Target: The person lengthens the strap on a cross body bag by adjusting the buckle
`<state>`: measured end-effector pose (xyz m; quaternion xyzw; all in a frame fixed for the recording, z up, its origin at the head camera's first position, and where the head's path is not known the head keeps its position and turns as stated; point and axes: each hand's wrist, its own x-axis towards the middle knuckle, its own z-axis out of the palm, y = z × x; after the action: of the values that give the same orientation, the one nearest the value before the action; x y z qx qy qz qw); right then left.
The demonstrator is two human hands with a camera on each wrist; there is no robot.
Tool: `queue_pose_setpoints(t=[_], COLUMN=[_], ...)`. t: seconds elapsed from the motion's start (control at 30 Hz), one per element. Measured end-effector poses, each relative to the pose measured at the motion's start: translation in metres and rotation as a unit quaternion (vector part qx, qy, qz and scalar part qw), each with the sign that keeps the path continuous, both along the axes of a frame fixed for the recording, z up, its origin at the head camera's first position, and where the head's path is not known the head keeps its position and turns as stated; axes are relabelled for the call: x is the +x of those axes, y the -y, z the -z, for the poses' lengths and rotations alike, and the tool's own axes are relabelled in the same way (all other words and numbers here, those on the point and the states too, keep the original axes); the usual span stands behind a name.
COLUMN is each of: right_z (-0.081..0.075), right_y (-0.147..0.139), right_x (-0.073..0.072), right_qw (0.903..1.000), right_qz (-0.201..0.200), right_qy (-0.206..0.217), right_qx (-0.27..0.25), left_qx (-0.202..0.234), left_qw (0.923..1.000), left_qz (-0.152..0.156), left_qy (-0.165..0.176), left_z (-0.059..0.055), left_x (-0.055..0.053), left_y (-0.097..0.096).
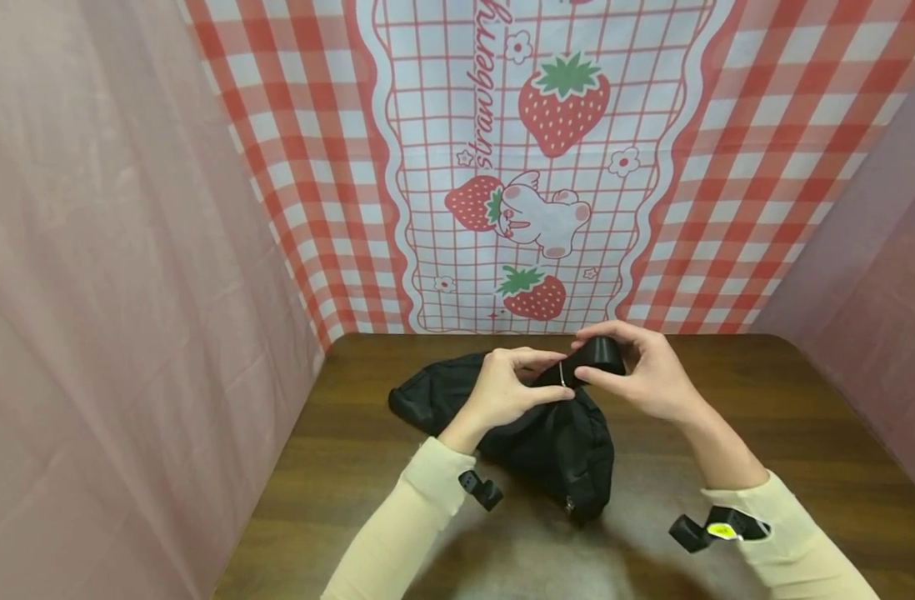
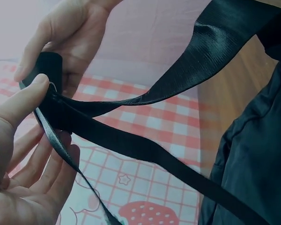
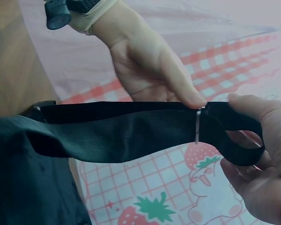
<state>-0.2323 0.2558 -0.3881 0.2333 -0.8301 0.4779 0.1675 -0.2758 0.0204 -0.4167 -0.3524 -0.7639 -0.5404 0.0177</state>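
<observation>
A black fabric bag [image 1: 528,446] lies on the wooden table, its wide black strap [image 3: 126,133] lifted between both hands. My left hand [image 1: 502,392] pinches the strap with thumb and fingers at a thin metal slider [image 3: 197,125]. To its right, my right hand [image 1: 656,379] holds the looped end of the strap [image 1: 602,357] between thumb and fingers. In the left wrist view, several lengths of strap [image 2: 131,140] run from the left hand back toward the bag [image 2: 257,168]. Part of the slider is hidden behind the left thumb.
The brown wooden table [image 1: 337,483] is backed by a red-and-white checked cloth [image 1: 315,167] with strawberry prints. Pink curtains [image 1: 127,292] hang at both sides. Each sleeve carries a small black wrist camera [image 1: 482,490].
</observation>
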Motion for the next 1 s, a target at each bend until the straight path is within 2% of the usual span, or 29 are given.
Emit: queue_pose_setpoints(t=[0.1, 0.27, 0.33, 0.4, 0.53, 0.63, 0.73, 0.83, 1.0], right_z=[0.01, 0.038, 0.048, 0.054, 0.059, 0.059, 0.057, 0.053, 0.054], right_y=[0.001, 0.007, 0.012, 0.018, 0.03, 0.036, 0.037, 0.033, 0.022], right_x=[-0.001, 0.0, 0.001, 0.004, 0.01, 0.015, 0.019, 0.02, 0.019], right_qw=[0.9998, 0.9939, 0.9927, 0.9945, 0.9989, 0.9972, 0.9947, 0.9956, 0.9977], right_qz=[-0.011, -0.061, -0.068, -0.061, -0.011, 0.041, 0.069, 0.055, 0.005], right_qy=[0.016, 0.091, 0.1, 0.085, 0.038, 0.016, 0.008, 0.014, 0.029], right_qx=[-0.006, 0.004, 0.006, 0.004, 0.026, 0.06, 0.076, 0.075, 0.06], left_qx=[0.006, 0.021, 0.027, 0.034, 0.042, 0.046, 0.056, 0.075, 0.09], left_qw=[0.9999, 0.9995, 0.9993, 0.9992, 0.9985, 0.9982, 0.9974, 0.9951, 0.9923], left_qz=[-0.01, -0.024, -0.025, -0.016, 0.0, 0.002, 0.002, 0.008, 0.014], left_qy=[0.0, 0.002, 0.006, 0.015, 0.034, 0.039, 0.046, 0.064, 0.084], left_z=[-0.001, -0.004, -0.004, -0.004, -0.004, -0.005, -0.005, -0.005, -0.007], left_x=[0.0, 0.0, 0.0, 0.0, 0.001, 0.001, 0.0, -0.002, -0.003], left_y=[0.002, 0.005, 0.007, 0.007, 0.006, 0.006, 0.007, 0.009, 0.013])
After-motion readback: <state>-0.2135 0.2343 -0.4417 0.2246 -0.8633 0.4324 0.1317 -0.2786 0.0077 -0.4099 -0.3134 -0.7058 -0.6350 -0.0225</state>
